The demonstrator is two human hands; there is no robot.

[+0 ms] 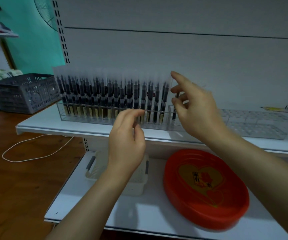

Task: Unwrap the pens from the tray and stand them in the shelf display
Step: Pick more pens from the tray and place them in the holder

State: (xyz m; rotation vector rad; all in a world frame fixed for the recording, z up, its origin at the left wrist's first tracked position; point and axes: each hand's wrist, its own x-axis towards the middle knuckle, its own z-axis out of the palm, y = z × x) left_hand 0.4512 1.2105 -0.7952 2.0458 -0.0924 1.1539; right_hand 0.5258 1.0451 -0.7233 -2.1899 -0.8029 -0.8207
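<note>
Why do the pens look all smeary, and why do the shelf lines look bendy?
Head view: the pens in the clear display rack are streaked by motion blur, and both the left hand and right hand look soft. The wide-angle lens bows the shelf edge. Lighting is dim and bluish, with a faint sheen on the red tray.

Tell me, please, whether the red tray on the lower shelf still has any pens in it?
Empty, as far as it shows: the red tray shows only its bare printed heart design, with no pens or wrappers lying in it.
</note>
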